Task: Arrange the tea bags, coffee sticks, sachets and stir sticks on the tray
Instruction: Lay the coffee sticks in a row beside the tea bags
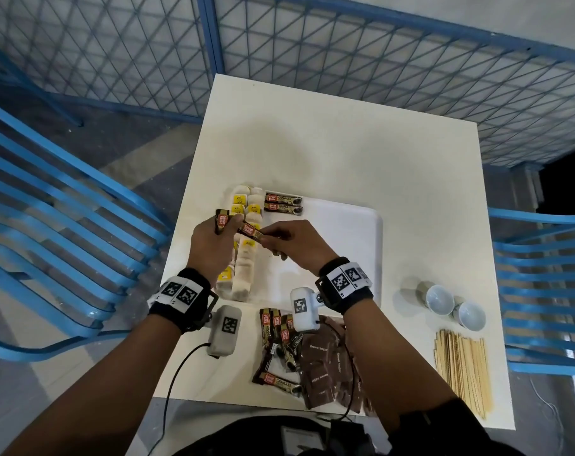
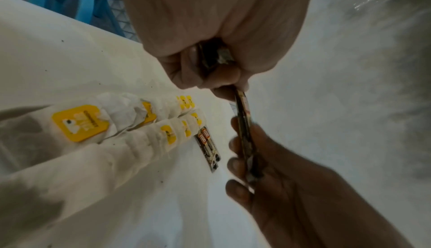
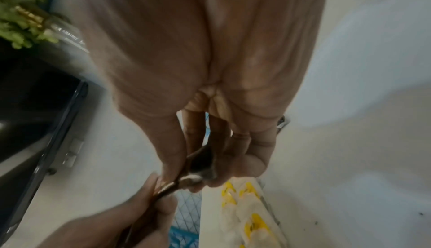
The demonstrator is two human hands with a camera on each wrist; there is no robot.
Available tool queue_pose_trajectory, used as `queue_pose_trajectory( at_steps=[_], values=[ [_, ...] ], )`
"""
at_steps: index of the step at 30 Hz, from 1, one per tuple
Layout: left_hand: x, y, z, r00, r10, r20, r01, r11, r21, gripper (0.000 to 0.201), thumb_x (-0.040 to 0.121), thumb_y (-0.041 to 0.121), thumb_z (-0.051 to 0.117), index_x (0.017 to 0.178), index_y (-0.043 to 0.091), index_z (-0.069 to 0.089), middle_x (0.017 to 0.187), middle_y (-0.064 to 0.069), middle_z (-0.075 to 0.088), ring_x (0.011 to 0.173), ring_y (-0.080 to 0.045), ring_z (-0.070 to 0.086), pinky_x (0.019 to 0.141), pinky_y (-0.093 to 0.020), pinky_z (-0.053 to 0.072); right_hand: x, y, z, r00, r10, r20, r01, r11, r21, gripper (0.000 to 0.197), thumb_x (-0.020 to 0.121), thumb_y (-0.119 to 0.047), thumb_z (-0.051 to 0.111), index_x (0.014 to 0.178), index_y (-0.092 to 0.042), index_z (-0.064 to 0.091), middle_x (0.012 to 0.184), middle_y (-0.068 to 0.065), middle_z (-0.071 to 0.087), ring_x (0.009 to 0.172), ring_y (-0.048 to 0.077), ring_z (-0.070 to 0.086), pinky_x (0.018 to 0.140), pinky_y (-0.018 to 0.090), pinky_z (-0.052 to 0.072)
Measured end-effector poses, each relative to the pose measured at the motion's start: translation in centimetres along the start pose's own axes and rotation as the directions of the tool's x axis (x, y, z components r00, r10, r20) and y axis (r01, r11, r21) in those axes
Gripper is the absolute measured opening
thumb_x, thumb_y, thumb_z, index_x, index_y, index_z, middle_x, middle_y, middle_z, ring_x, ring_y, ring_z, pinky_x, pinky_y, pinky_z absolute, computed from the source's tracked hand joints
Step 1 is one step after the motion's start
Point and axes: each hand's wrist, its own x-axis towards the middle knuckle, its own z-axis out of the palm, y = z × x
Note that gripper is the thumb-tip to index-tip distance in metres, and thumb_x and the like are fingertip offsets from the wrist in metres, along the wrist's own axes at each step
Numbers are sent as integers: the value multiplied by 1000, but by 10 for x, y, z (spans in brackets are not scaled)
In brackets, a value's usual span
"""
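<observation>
The coffee stick you are working with is a narrow dark brown packet with a red label patch, held in the air above the tea bags, tilted. Your right hand pinches one end of it between thumb and fingertips. Your left hand is curled round more coffee sticks, whose red-labelled tops poke out above your fingers, and its fingertips touch the other end of the pinched stick. Below, the tea bags with yellow tags lie in two rows along the left edge of the white tray. Two coffee sticks lie side by side at the tray's far left corner. Nearer you, loose coffee sticks and brown sugar sachets sit on the table, with wooden stir sticks and two cups to the right.
</observation>
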Motion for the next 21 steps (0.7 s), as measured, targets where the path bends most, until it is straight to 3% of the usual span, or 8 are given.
queue_pose_trajectory(
  at_steps=[3, 5, 7, 9, 12, 16, 21],
  values=[
    [2, -2, -1, 1000, 16, -21, -15, 999, 51, 41, 99, 38, 64, 84, 0, 66, 45, 9, 44, 43, -12, 40, 57, -37, 42, -1, 0, -7, 998, 11, -58, -10, 1000, 14, 16, 92, -13, 71, 105, -8, 77, 77, 4, 70, 63, 10, 55, 61, 25, 49],
    [1, -2, 0, 999, 51, -4, -51, 993, 107, 37, 100, 40, 61, 79, 12, 70, 51, 7, 57, 42, -9, 43, 56, -34, 44, 1, 1, -8, 994, 10, -107, -9, 1000, 9, 15, 91, -13, 71, 103, -9, 78, 77, 3, 72, 62, 9, 56, 61, 24, 49],
    [1, -2, 0, 998, 56, 27, -58, 994, 90, 34, 100, 42, 62, 83, 15, 74, 70, -7, 71, 41, -7, 44, 52, -30, 41, 3, 1, -8, 989, 2, -148, -3, 1000, -5, 12, 88, -13, 74, 99, -12, 79, 77, 3, 74, 62, 8, 58, 60, 23, 48],
    [2, -2, -2, 997, 50, 55, -51, 998, 31, 25, 98, 37, 67, 90, 15, 76, 84, -13, 75, 42, -9, 43, 48, -27, 40, 5, 0, -10, 982, 1, -189, 1, 1000, 15, 9, 85, -13, 78, 94, -13, 79, 77, 6, 75, 61, 10, 59, 59, 20, 46],
    [5, -2, -7, 998, 37, 47, -35, 998, -49, 9, 95, 25, 71, 94, 18, 77, 87, -10, 77, 44, -12, 39, 43, -25, 37, 5, -1, -12, 981, 6, -195, 0, 1000, 27, 8, 84, -17, 79, 92, -16, 79, 72, 6, 73, 57, 9, 56, 56, 18, 44],
    [7, -2, -5, 999, 23, 28, -21, 998, -57, 9, 95, 24, 70, 91, 22, 77, 85, -2, 78, 44, -11, 39, 43, -24, 37, 5, 0, -15, 977, 24, -213, -13, 999, 49, 11, 86, -20, 78, 93, -11, 79, 64, 5, 66, 47, 2, 46, 49, 14, 37],
    [8, -1, -1, 999, 7, 35, -5, 998, -55, 9, 97, 23, 69, 94, 19, 76, 83, 2, 79, 44, -8, 41, 41, -22, 37, 6, 6, -17, 972, 46, -232, -6, 985, 170, 13, 91, -16, 73, 96, -6, 79, 69, 6, 67, 54, 9, 49, 56, 21, 41]
  ],
)
